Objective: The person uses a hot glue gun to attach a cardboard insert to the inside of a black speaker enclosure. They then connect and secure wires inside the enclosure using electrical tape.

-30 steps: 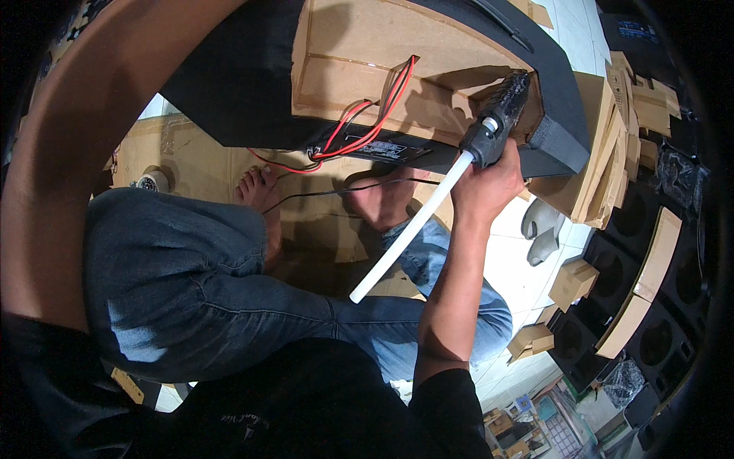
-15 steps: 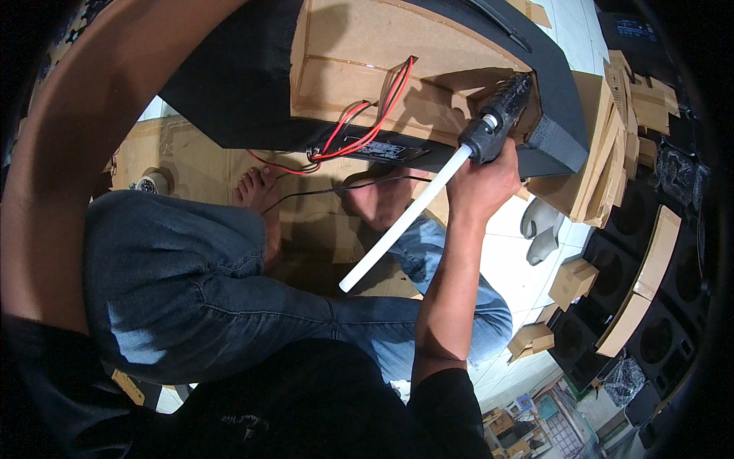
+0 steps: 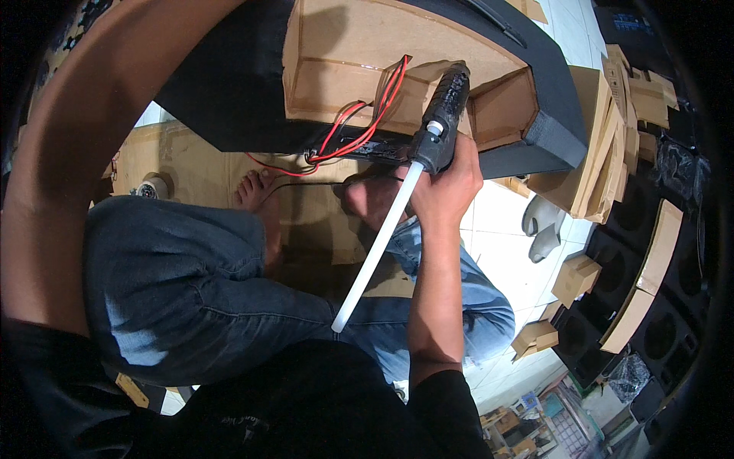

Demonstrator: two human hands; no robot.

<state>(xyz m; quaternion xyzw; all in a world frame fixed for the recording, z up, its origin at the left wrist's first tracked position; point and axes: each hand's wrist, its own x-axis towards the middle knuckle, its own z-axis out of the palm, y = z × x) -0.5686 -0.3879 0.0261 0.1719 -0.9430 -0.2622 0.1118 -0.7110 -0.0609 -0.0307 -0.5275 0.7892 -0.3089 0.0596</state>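
Since a second ago the long white glue stick (image 3: 376, 249) jutting from the back of the tool has swung slightly, its free end dropping lower over the person's lap, while the tool's nose has held at the same corner. Nearest the camera, the right hand (image 3: 449, 183) is clenched around the grip of the black hot-glue gun (image 3: 443, 115), forearm rising from the lower edge over blue denim jeans (image 3: 191, 291). The left arm (image 3: 69, 153) sweeps up the left side and out of the top of the view; its hand is not in view, so its hold cannot be told. Bare feet (image 3: 260, 200) rest on a flat brown cardboard sheet (image 3: 191, 153) spread on the white tiled floor (image 3: 505, 252). Beyond the right hand, the gun's nozzle points into the inner corner of an open fibreboard speaker box with black covering (image 3: 352, 53), just beside the looping red and black wires (image 3: 367, 115). The likely risk is the hot nozzle or glue touching those wires, since they lie so close to the seam; glue could also drip onto the feet below. Farther right stand stacked fibreboard panels (image 3: 612, 130) and dark speaker cabinets (image 3: 650, 306).
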